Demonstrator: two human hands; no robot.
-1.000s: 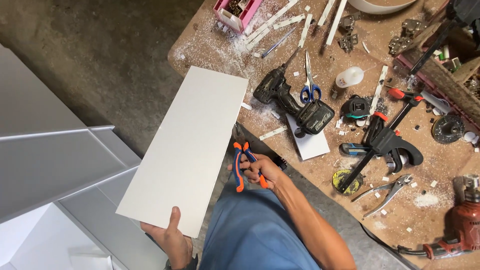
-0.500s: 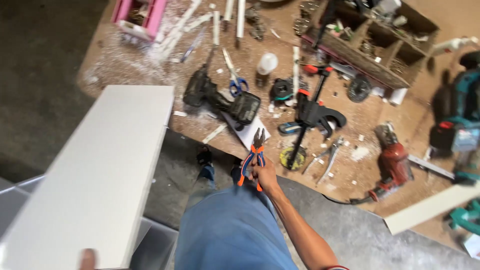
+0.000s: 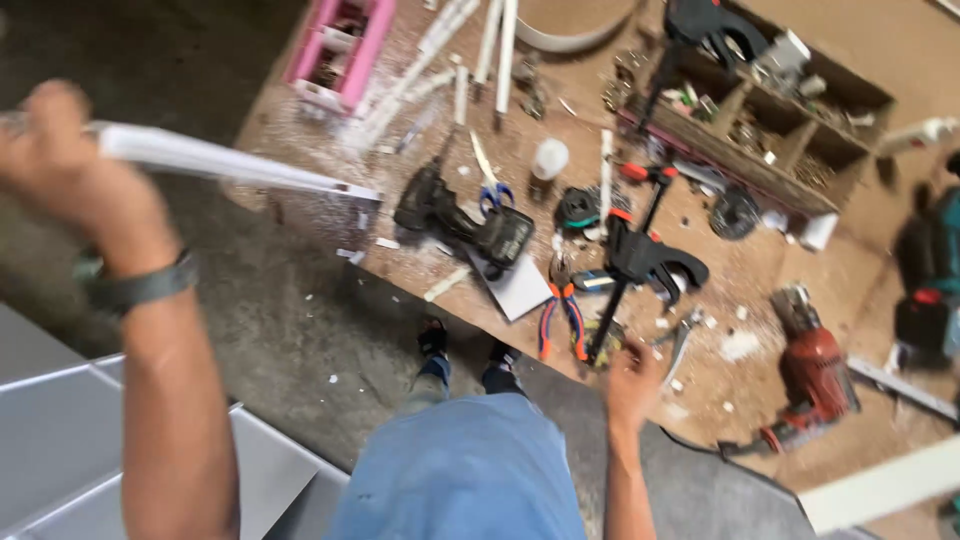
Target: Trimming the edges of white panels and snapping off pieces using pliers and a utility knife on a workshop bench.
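Sawdust is covering the cluttered workbench [image 3: 790, 275] on the right. Left hand [image 3: 70, 165] is gripping a white panel [image 3: 235, 165], seen edge-on, at far left. Right hand [image 3: 632, 380], blurred, is hovering empty just near the orange-blue pliers [image 3: 560, 318] lying on the bench edge; whether its fingers are spread I cannot tell.

The left hand [image 3: 70, 160] is raised at upper left, fingers closed in a grip, with the forearm running up from the bottom edge and a dark band on the wrist. The right hand [image 3: 632, 385] is extended forward, blurred, its fingers loosely open and empty.
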